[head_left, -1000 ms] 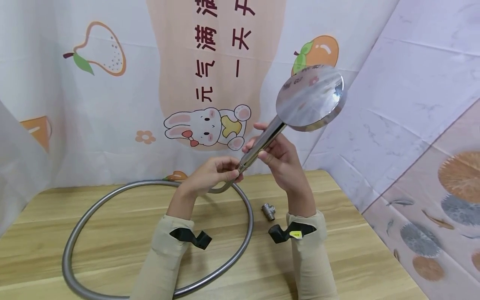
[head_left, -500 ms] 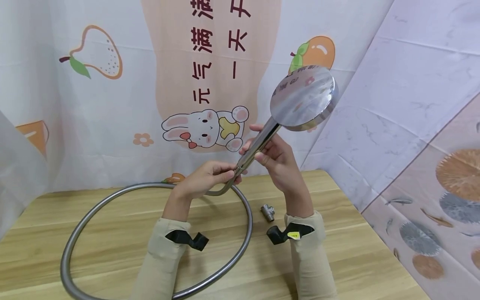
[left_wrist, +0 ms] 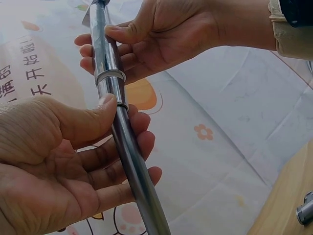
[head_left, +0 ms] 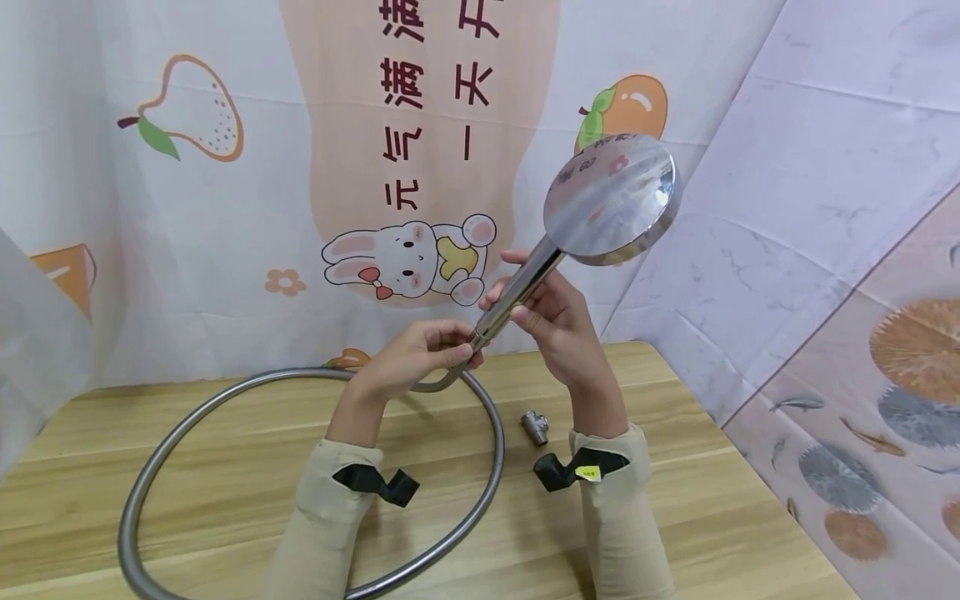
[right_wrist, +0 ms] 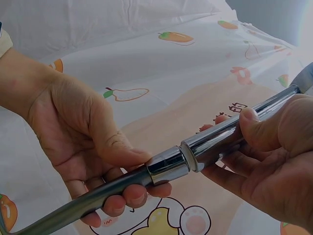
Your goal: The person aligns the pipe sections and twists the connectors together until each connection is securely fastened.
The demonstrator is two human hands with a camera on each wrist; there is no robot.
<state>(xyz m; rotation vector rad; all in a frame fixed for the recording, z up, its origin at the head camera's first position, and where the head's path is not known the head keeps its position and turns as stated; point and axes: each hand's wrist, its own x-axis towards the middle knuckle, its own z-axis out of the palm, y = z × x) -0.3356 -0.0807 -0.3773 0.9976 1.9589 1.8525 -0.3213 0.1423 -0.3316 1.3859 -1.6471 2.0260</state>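
Note:
A chrome shower head (head_left: 611, 200) is held up at a slant, its round disc at the upper right. My right hand (head_left: 566, 321) grips its handle (right_wrist: 220, 142) between thumb and fingers. Below it my left hand (head_left: 416, 354) holds the end of a grey metal shower hose (left_wrist: 132, 152), thumb near the hose's chrome end nut (right_wrist: 167, 165). The nut meets the bottom of the handle, and a narrow step shows at the joint in the right wrist view. How far the nut sits on the thread is hidden.
The hose's long loop (head_left: 135, 500) lies on the wooden table (head_left: 720, 517), passing under the left forearm. A small chrome tee valve (head_left: 536, 427) lies between the forearms. Printed cloth (head_left: 225, 192) hangs behind the table and along the right side.
The shower head and both hands shift slightly left in the head view, along with the background. Both hands keep their hold on the handle and hose.

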